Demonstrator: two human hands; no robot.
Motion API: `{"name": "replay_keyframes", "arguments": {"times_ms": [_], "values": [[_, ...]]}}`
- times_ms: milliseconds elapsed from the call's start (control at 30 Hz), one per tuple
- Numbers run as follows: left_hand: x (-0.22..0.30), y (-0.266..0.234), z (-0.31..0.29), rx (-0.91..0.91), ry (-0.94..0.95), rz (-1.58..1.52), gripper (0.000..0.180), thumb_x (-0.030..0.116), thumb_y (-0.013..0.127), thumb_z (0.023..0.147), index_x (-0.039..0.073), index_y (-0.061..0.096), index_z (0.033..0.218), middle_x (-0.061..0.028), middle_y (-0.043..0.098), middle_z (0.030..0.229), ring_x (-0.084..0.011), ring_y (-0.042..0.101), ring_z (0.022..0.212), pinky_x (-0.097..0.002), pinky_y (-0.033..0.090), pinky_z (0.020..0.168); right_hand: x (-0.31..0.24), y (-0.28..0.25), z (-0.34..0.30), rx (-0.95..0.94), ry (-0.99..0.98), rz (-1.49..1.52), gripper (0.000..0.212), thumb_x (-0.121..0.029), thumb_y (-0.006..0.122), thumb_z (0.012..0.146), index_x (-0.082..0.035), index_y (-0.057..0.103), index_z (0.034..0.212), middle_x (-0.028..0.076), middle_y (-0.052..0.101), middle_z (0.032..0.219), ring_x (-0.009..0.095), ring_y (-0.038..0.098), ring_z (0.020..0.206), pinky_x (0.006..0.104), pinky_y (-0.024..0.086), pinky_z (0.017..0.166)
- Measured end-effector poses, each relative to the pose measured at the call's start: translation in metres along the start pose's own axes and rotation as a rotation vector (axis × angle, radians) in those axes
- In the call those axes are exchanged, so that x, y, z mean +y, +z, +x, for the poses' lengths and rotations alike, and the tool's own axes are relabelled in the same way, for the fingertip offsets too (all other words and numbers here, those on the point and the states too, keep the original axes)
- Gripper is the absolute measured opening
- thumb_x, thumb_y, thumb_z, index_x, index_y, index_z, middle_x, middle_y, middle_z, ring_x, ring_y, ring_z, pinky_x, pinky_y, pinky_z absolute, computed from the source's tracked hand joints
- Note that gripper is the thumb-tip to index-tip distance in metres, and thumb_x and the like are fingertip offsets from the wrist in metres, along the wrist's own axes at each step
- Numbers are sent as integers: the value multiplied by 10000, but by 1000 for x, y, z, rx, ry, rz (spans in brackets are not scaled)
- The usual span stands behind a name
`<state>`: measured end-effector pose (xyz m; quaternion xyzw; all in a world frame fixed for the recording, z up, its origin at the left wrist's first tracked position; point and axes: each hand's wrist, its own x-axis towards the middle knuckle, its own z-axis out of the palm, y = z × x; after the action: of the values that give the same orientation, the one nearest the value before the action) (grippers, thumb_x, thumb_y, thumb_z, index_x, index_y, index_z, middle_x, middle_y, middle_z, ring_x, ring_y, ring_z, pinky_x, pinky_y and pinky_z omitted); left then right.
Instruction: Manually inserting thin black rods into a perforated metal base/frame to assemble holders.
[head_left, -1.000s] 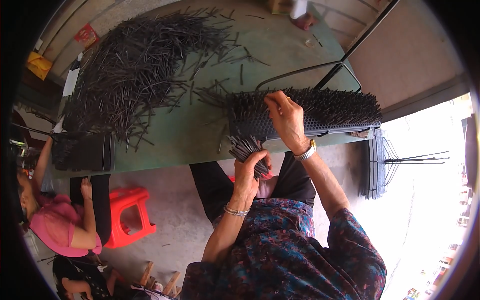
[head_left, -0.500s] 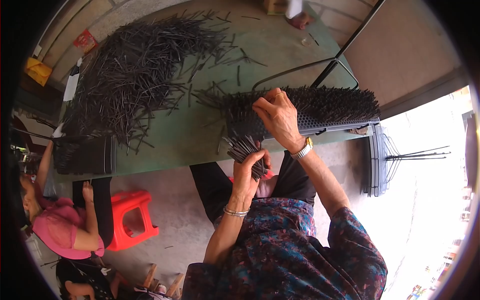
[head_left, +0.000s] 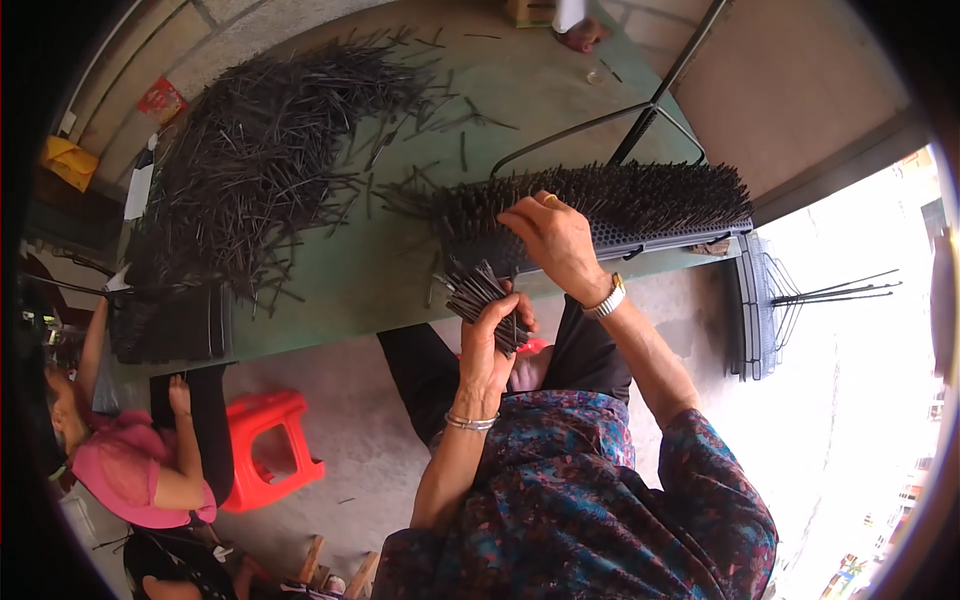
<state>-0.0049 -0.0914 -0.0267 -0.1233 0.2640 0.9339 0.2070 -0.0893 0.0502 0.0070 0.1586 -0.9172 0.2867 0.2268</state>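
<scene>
Gripped a bundle of dark sticks (head_left: 474, 292) in the curled left hand (head_left: 492, 328), at the near edge of the table (head_left: 345, 290). Slanted the bundle's long axis across that edge, fanned ends toward the far left corner. Held the right hand (head_left: 562, 240) over the left part of a perforated rack (head_left: 640, 240), fingers bent toward the thumb; could not tell how tightly closed, or whether pinching a stick. Had the rack lengthwise along that edge, packed with upright sticks (head_left: 675, 195) and showing open holes in front. Saw a loose pile (head_left: 260, 140) along the left edge, a second dark rack (head_left: 185, 322) at the near left corner.
</scene>
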Motion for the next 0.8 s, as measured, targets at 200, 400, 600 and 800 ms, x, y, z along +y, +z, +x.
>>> {"name": "replay_keyframes", "arguments": {"times_ms": [200,400,600,800], "values": [[1,-1,-3,-43,-3,32,152,80,590,890,60,532,1029,-67,565,788,-163,540,725,-322,459,672,-8,-33,-16,-618,509,627,229,-217,615,904,8,655,907,85,633,672,163,585,534,289,464,525],[0,6,2,28,4,74,164,152,636,890,27,601,991,-87,637,795,-159,632,673,-297,541,581,1,-38,-17,-488,615,833,182,-135,594,904,30,627,973,74,640,722,104,606,596,245,474,550],[0,1,8,145,30,98,218,221,659,898,28,631,995,-92,673,806,-164,649,669,-302,547,590,-7,-21,1,34,445,432,118,-70,573,911,14,598,991,58,653,754,99,625,592,239,477,544],[-3,8,5,224,31,180,233,235,689,867,28,643,962,-77,670,747,-139,630,590,-263,533,485,6,8,5,157,224,240,98,-64,586,910,-22,589,998,78,620,703,137,619,565,265,467,514]]}}
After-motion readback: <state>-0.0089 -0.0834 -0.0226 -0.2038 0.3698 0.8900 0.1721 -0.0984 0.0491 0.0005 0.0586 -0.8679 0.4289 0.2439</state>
